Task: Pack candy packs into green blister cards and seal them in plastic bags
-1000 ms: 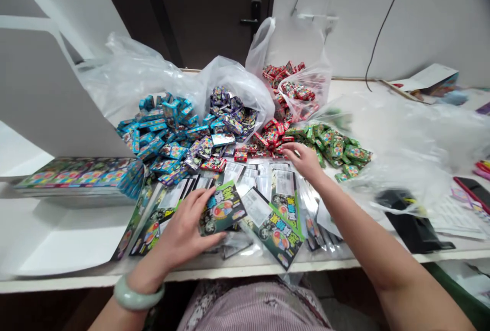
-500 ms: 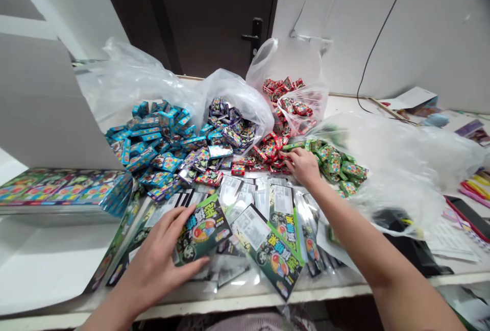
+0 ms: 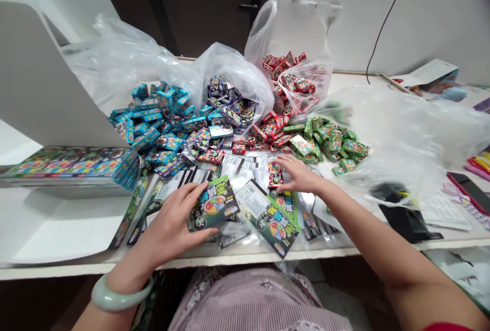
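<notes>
My left hand (image 3: 172, 219) holds a dark printed packet (image 3: 216, 203) by its left side, fingers along the top and thumb at the lower edge. Between the thumb and fingers of my right hand (image 3: 300, 174) is a small red box (image 3: 275, 174), over the pile of flat packets. Another dark packet with a green edge (image 3: 277, 226) lies just below it, on clear sleeves. Beyond my hands are heaps of small boxes: blue boxes (image 3: 153, 117), purple boxes (image 3: 229, 106), red boxes (image 3: 270, 129) and green boxes (image 3: 335, 142).
Clear plastic bags (image 3: 237, 66) stand behind the heaps, and another bag (image 3: 401, 137) spreads to the right. An open white carton (image 3: 69, 224) holding a row of printed boxes is at the left. A phone (image 3: 469, 191) lies at the right. The table's front edge (image 3: 245, 259) runs below my hands.
My right hand has drawn back from the red heap toward the packets, with a small red box. My left hand stays on its packet. The view has tilted down, showing my lap.
</notes>
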Action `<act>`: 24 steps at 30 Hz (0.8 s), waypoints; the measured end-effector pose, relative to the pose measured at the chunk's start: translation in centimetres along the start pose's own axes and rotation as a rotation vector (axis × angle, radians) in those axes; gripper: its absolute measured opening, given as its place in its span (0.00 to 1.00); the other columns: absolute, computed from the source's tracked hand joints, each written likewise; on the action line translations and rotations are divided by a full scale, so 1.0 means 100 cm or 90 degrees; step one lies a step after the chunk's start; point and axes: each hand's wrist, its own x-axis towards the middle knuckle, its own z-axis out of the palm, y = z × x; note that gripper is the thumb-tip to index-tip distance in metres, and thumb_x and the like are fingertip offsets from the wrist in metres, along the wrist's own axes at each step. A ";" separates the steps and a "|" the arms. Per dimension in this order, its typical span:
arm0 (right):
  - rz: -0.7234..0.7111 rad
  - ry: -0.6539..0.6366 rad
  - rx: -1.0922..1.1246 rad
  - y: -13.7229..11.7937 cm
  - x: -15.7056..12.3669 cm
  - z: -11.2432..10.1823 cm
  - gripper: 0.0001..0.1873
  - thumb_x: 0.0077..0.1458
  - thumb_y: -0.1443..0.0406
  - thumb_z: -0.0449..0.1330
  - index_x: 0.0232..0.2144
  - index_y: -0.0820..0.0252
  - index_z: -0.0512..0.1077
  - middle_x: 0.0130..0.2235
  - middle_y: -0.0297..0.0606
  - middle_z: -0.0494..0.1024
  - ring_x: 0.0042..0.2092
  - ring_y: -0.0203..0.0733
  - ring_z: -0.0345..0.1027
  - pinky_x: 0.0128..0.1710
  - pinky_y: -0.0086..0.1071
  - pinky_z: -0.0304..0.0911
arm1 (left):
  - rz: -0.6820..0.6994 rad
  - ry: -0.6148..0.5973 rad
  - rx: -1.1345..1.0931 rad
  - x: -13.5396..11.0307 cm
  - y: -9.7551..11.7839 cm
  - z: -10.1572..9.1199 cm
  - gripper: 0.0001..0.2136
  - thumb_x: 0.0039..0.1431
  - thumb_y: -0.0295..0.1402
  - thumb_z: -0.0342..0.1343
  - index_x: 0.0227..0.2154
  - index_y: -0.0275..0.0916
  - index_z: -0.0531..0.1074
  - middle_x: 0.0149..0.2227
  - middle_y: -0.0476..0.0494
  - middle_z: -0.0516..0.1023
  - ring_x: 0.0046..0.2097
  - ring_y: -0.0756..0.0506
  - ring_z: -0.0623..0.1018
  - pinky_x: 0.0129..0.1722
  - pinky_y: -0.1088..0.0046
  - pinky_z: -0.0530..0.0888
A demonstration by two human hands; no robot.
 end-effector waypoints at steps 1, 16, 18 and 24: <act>0.005 -0.009 0.002 -0.001 0.000 -0.002 0.41 0.42 0.55 0.71 0.57 0.59 0.65 0.58 0.51 0.68 0.59 0.58 0.60 0.57 0.52 0.58 | -0.002 -0.002 0.006 0.001 0.001 0.001 0.41 0.53 0.49 0.60 0.65 0.44 0.47 0.59 0.35 0.61 0.59 0.32 0.65 0.58 0.51 0.66; -0.221 -0.002 -0.108 -0.115 -0.005 -0.048 0.32 0.52 0.59 0.62 0.58 0.57 0.63 0.57 0.48 0.67 0.57 0.57 0.59 0.56 0.51 0.60 | 0.035 -0.003 -0.053 0.007 0.018 0.005 0.45 0.48 0.44 0.66 0.65 0.38 0.50 0.58 0.31 0.60 0.60 0.33 0.63 0.59 0.49 0.65; -0.254 -0.052 -0.092 -0.117 -0.003 -0.048 0.31 0.52 0.60 0.63 0.58 0.58 0.64 0.57 0.48 0.67 0.57 0.56 0.60 0.56 0.50 0.60 | 0.054 -0.010 -0.061 0.004 0.018 0.004 0.44 0.48 0.44 0.65 0.65 0.38 0.50 0.58 0.31 0.60 0.60 0.33 0.63 0.59 0.49 0.65; -0.259 -0.076 0.082 -0.114 0.008 -0.041 0.37 0.52 0.56 0.65 0.60 0.60 0.58 0.60 0.51 0.63 0.60 0.52 0.59 0.59 0.45 0.59 | 0.037 -0.009 -0.113 0.001 0.020 0.006 0.44 0.47 0.43 0.66 0.64 0.39 0.51 0.58 0.33 0.61 0.59 0.33 0.64 0.59 0.50 0.66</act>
